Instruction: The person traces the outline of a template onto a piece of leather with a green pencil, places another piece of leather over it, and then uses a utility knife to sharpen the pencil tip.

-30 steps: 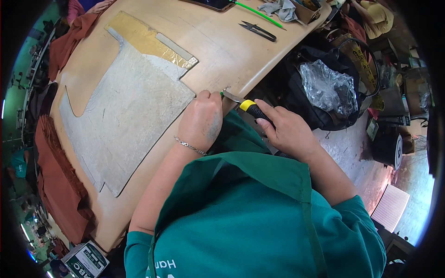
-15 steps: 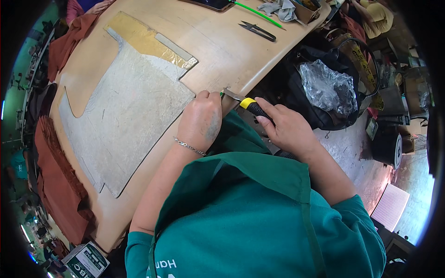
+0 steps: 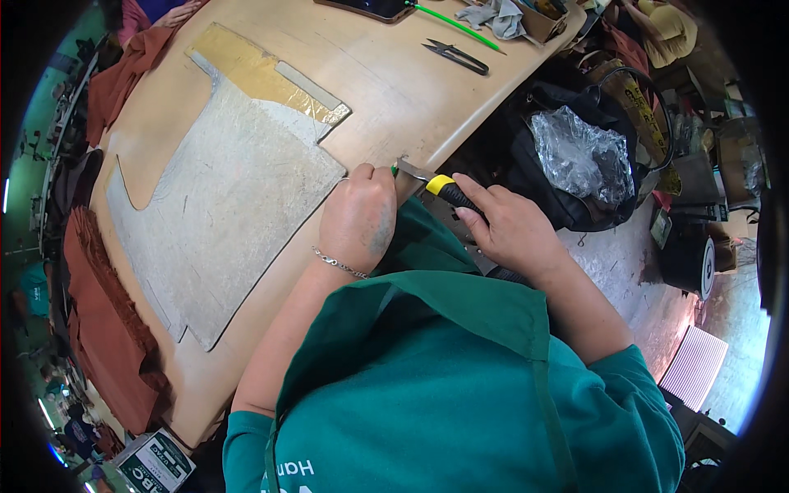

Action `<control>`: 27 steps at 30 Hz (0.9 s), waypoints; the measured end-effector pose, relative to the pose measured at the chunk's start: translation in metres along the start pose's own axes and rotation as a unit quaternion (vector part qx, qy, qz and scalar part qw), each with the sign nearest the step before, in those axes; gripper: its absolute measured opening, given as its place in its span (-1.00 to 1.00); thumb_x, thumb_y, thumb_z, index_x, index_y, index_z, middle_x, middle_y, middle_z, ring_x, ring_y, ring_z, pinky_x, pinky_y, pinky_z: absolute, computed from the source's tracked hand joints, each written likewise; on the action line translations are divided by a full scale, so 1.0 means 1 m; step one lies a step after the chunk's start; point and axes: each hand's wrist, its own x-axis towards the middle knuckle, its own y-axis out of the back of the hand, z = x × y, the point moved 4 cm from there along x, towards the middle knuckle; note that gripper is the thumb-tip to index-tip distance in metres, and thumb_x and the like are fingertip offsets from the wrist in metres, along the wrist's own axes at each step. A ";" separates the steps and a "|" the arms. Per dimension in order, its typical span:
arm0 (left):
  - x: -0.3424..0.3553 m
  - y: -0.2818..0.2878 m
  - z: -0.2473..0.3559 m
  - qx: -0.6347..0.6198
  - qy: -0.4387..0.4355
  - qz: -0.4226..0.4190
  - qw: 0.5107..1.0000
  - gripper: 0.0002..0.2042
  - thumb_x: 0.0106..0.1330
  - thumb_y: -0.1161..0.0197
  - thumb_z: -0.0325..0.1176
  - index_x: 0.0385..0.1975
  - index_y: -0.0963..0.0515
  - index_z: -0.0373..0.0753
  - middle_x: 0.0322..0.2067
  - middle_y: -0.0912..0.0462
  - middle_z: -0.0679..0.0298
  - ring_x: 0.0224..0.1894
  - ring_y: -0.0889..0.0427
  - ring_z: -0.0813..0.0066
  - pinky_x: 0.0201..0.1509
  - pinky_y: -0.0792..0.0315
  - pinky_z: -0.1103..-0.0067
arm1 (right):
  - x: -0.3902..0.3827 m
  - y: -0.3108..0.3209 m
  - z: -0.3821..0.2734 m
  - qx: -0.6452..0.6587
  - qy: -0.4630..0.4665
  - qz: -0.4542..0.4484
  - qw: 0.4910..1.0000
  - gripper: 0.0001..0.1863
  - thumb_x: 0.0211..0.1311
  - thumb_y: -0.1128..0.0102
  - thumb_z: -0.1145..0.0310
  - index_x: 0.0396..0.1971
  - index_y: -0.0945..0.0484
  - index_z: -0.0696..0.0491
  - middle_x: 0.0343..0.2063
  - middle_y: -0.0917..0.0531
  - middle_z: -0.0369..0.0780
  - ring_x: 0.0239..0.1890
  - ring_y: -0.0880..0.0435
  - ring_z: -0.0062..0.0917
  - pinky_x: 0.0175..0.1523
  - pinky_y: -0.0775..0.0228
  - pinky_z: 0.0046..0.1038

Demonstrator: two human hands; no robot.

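My right hand is closed round the black and yellow handle of a utility knife. The knife's metal blade points left and touches or nearly touches a slim green thing at my left fingertips. My left hand is closed in a pinch on that green thing; most of it is hidden by the fingers, so its kind is unclear. Both hands are at the table's near edge. Small dark bits lie by the blade tip. Left of my left hand lies a large grey pattern board with yellowish tape on its far part.
Thread snips and a green pencil-like stick lie at the table's far side, near a phone. Reddish-brown material is piled along the left edge. A black bag with clear plastic stands to the right.
My left hand has turned or shifted very slightly, and a little more green shows at its fingertips. The knife has barely moved. The board and tools have stayed in place.
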 end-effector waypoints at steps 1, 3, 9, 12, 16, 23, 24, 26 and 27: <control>0.000 0.000 0.000 -0.001 0.000 -0.001 1.000 -0.91 0.14 -0.09 -0.42 -0.52 -0.48 -0.29 -0.56 -0.47 0.10 -0.53 -0.52 0.10 -0.43 -0.43 0.37 | -0.002 0.000 -0.001 0.002 0.004 -0.004 1.000 -0.58 0.13 -0.04 0.17 -0.03 -0.39 0.03 -0.61 -0.49 -0.16 -0.55 -0.55 -0.33 -0.46 -0.43 -0.38; -0.001 -0.001 0.001 0.003 -0.006 0.004 1.000 -0.91 0.14 -0.09 -0.42 -0.52 -0.48 -0.29 -0.56 -0.47 0.10 -0.54 -0.51 0.10 -0.44 -0.43 0.38 | 0.000 -0.001 0.002 0.005 -0.001 -0.004 1.000 -0.58 0.13 -0.04 0.16 -0.03 -0.39 0.03 -0.61 -0.49 -0.15 -0.55 -0.55 -0.32 -0.46 -0.43 -0.38; 0.001 -0.003 0.000 0.006 -0.012 0.001 1.000 -0.92 0.13 -0.10 -0.44 -0.53 -0.47 -0.29 -0.57 -0.46 0.11 -0.55 -0.51 0.10 -0.45 -0.42 0.38 | 0.001 0.000 0.002 0.002 -0.007 -0.015 1.000 -0.58 0.13 -0.03 0.16 -0.03 -0.39 0.03 -0.59 -0.51 -0.14 -0.54 -0.55 -0.31 -0.45 -0.43 -0.37; 0.000 -0.001 0.001 0.000 -0.009 0.004 1.000 -0.93 0.13 -0.11 -0.44 -0.52 -0.46 -0.29 -0.56 -0.47 0.11 -0.55 -0.50 0.09 -0.46 -0.42 0.37 | 0.003 0.002 0.003 0.004 -0.011 -0.020 1.000 -0.58 0.13 -0.03 0.17 -0.02 -0.39 0.03 -0.58 -0.51 -0.12 -0.53 -0.55 -0.30 -0.43 -0.43 -0.37; -0.002 0.002 -0.002 -0.004 -0.001 0.013 1.000 -0.93 0.13 -0.10 -0.46 -0.43 -0.49 -0.29 -0.53 -0.47 0.09 -0.54 -0.49 0.09 -0.42 -0.42 0.40 | 0.004 0.000 0.011 0.095 0.009 0.004 0.995 -0.60 0.19 0.03 0.21 0.01 -0.36 0.05 -0.51 -0.54 -0.12 -0.50 -0.57 -0.37 -0.38 -0.44 -0.42; -0.018 0.015 -0.029 -0.359 0.144 -0.013 0.922 -0.81 0.26 0.01 -0.47 -0.17 -0.46 -0.30 -0.50 -0.45 0.29 -0.45 -0.50 0.54 -0.34 -0.39 0.65 | 0.002 -0.008 0.040 0.746 -0.252 -0.032 0.616 -0.62 0.30 0.23 0.31 0.08 -0.17 0.12 -0.32 -0.53 -0.10 -0.36 -0.59 -0.34 -0.22 -0.43 -0.40; -0.021 0.013 -0.031 -0.473 0.219 -0.057 0.852 -0.80 0.30 0.05 -0.44 -0.14 -0.44 -0.30 -0.47 -0.44 0.35 -0.43 -0.48 0.64 -0.34 -0.37 0.69 | 0.002 -0.012 0.043 0.761 -0.259 -0.030 0.595 -0.63 0.30 0.23 0.28 0.05 -0.19 0.12 -0.34 -0.52 -0.10 -0.36 -0.59 -0.30 -0.19 -0.42 -0.36; -0.026 0.018 -0.031 -0.530 0.242 -0.068 0.810 -0.78 0.33 0.08 -0.42 -0.09 -0.41 -0.29 -0.44 -0.44 0.37 -0.42 -0.48 0.66 -0.33 -0.36 0.71 | 0.000 -0.016 0.043 0.767 -0.253 -0.036 0.589 -0.66 0.30 0.19 0.24 -0.01 -0.23 0.11 -0.39 -0.53 -0.13 -0.38 -0.58 -0.38 -0.23 -0.44 -0.42; -0.030 0.018 -0.030 -0.588 0.258 -0.085 0.762 -0.75 0.35 0.11 -0.40 -0.04 -0.38 -0.28 -0.41 -0.43 0.39 -0.42 -0.47 0.69 -0.32 -0.35 0.74 | -0.001 -0.017 0.044 0.768 -0.250 -0.041 0.588 -0.66 0.30 0.19 0.24 -0.01 -0.23 0.11 -0.39 -0.53 -0.13 -0.38 -0.58 -0.38 -0.23 -0.44 -0.42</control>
